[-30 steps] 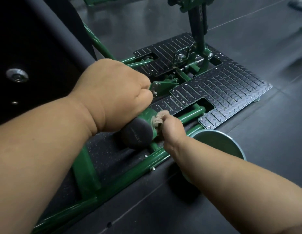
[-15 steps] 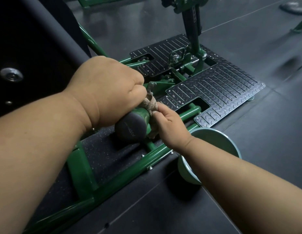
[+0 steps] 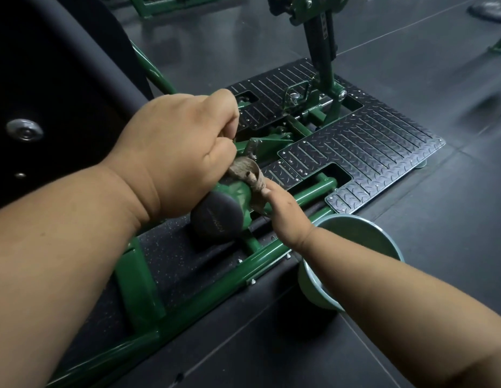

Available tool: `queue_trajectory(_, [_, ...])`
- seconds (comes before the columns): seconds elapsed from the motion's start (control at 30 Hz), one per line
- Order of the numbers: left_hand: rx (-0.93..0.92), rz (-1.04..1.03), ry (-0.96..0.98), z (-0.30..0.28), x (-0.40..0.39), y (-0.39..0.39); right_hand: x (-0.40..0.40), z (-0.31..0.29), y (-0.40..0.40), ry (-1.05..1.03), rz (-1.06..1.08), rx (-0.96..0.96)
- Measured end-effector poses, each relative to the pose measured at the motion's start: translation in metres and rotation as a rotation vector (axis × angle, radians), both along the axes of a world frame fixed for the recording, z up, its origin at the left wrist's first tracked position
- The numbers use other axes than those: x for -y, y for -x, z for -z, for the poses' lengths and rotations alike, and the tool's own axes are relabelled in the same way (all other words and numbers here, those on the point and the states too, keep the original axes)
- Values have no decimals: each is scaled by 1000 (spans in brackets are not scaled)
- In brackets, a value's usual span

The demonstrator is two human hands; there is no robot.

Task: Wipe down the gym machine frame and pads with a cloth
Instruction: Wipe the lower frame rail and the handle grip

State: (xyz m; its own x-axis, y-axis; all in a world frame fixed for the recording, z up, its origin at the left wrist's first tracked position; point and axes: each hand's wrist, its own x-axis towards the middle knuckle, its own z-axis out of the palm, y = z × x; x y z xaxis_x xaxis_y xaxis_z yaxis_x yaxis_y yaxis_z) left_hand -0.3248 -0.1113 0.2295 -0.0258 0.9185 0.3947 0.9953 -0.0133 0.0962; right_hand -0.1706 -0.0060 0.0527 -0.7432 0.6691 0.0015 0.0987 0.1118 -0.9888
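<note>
- Head view: my left hand (image 3: 173,152) and right hand (image 3: 285,211) grip the cloth (image 3: 248,175), looped over the green bar (image 3: 235,191).
- Next, I reckon: saw it around.

Lying draped over the green painted steel tube (image 3: 234,191) of the gym machine frame, just behind its round black end cap (image 3: 217,218): a crumpled tan-brown cloth (image 3: 248,172). Running low along the dark floor, the frame's long green rail (image 3: 193,292), beside black ribbed tread plates (image 3: 361,152).

Dark rubber floor (image 3: 411,317), pale seams
</note>
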Motion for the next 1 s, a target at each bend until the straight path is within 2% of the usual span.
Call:
queue_trajectory(0.07, [-17,-2,1,1,-1,1,-9,-6,3,39,-48,34])
queue_trajectory(0.13, [-16,0,3,1,-2,1,-8,-23,9,-21,-93,-43])
queue_trajectory(0.23, [-50,4,10,1,-2,2,-18,-30,17,-72,-123,-14])
queue_trajectory(0.37, [-123,-8,36,2,-4,3,-40,-23,47,-323,-302,216])
queue_trajectory(0.5, [-181,-19,90,0,-5,3,-46,-31,65,-161,-358,265])
queue_trajectory(0.57, [-227,-17,133,0,-4,2,-39,-36,60,-56,-337,189])
queue_trajectory(0.67, [-335,-20,203,0,-5,3,-22,-36,46,-12,-244,53])
queue_trajectory(0.87, [-425,20,268,-4,-5,2,0,-45,42,-44,-82,79])
queue_trajectory(0.93, [-489,58,268,-7,-5,1,-5,-35,42,-44,-66,135])
queue_trajectory(1.0, [-451,34,317,-11,-6,0,-6,-33,41,-84,-54,216])
